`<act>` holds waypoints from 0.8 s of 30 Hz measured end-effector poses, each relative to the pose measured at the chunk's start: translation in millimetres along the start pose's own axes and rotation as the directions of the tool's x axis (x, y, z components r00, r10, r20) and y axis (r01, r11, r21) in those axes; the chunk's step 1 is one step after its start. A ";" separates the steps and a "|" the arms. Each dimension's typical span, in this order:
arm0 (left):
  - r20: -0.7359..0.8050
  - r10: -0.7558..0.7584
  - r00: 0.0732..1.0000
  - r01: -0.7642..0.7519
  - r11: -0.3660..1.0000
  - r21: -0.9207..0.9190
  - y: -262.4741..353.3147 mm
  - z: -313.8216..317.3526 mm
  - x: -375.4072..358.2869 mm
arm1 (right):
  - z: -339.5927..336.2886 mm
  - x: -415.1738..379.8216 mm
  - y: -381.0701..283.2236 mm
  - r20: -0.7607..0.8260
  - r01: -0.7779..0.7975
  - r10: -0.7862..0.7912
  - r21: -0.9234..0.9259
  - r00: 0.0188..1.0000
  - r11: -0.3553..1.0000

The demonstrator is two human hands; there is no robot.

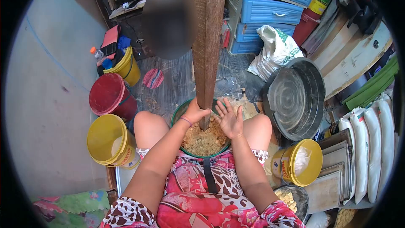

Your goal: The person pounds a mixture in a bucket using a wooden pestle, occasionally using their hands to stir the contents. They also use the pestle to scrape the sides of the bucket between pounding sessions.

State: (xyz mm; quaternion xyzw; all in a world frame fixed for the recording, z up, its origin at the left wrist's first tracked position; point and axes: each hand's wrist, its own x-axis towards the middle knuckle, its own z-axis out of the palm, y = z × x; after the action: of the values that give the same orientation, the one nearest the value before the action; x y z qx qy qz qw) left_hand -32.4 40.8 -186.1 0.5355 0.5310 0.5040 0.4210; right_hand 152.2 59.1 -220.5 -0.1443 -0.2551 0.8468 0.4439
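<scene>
A thick squared wooden pole (pixel 206 46) stands upright, its lower end in brown crumbly material (pixel 204 141). That material fills a green-rimmed basin (pixel 176 112) between my knees. My left hand (pixel 196 112) is closed around the pole's left side near the bottom, thumb across its front. On the other side my right hand (pixel 230 122) is open, palm showing and fingers spread, close beside the pole and over the basin's right part. Nothing lies in the right palm.
At left stand a yellow bucket (pixel 95 150), a lidded red bucket (pixel 105 93) and another yellow bucket (pixel 130 69). At right are a large black tub (pixel 270 97), a white sack (pixel 274 50), a yellow bucket (pixel 313 169) and a bowl of yellow pieces (pixel 289 198).
</scene>
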 end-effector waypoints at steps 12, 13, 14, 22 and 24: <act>0.013 -0.012 1.000 0.012 1.000 -0.029 0.3 -1.5 -5.2 | 1.4 1.9 1.9 -0.008 0.026 -0.026 0.060 1.000 0.998; 0.004 -0.029 1.000 0.029 0.999 -0.039 3.1 -0.5 -6.4 | 2.1 1.4 1.8 -0.008 0.023 -0.023 0.061 1.000 0.998; 0.003 -0.030 1.000 0.030 0.999 -0.039 3.3 0.1 -6.9 | 2.9 1.3 1.2 -0.011 0.028 -0.028 0.063 1.000 0.998; 0.030 -0.011 0.999 0.012 0.999 -0.041 1.7 3.9 -6.3 | 1.7 0.4 1.4 -0.002 0.030 -0.030 0.061 1.000 0.998; 0.016 -0.015 1.000 0.016 0.999 -0.050 6.1 5.8 -9.9 | 2.5 -0.7 1.3 -0.003 0.038 -0.038 0.015 0.999 0.999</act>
State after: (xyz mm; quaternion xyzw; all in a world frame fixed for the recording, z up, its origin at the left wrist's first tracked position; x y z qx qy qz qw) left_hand -25.1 31.0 -181.9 0.5247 0.5188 0.5097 0.4424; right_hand 150.6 57.1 -219.2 -0.1370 -0.2506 0.8399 0.4615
